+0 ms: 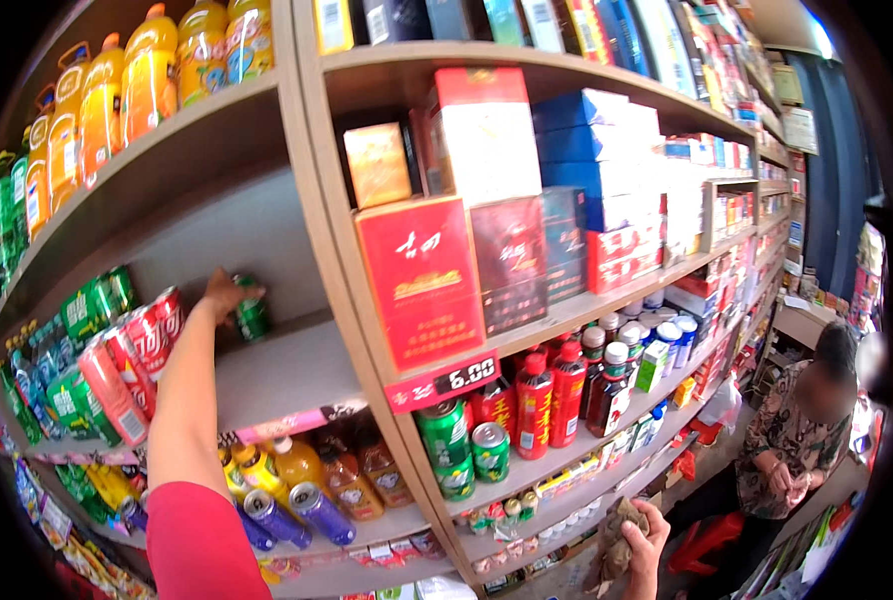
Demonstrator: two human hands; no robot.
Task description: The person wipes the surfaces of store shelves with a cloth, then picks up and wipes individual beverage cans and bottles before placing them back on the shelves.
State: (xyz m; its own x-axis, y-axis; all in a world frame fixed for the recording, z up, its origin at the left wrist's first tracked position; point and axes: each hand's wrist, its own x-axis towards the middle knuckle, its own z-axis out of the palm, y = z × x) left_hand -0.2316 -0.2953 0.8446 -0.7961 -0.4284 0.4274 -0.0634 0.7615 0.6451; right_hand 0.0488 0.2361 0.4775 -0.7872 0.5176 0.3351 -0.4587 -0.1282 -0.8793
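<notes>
My left arm reaches into the middle shelf of the left rack. There my left hand is closed around a green soda can standing toward the back of the board. Left of that arm stand red soda cans and green ones. Low on the right, my right hand grips a crumpled brown cloth, held in front of the lower shelves.
A wooden upright divides the racks. Orange drink bottles line the shelf above; purple cans stand below. Red boxes and red bottles fill the right rack. A seated person is at far right.
</notes>
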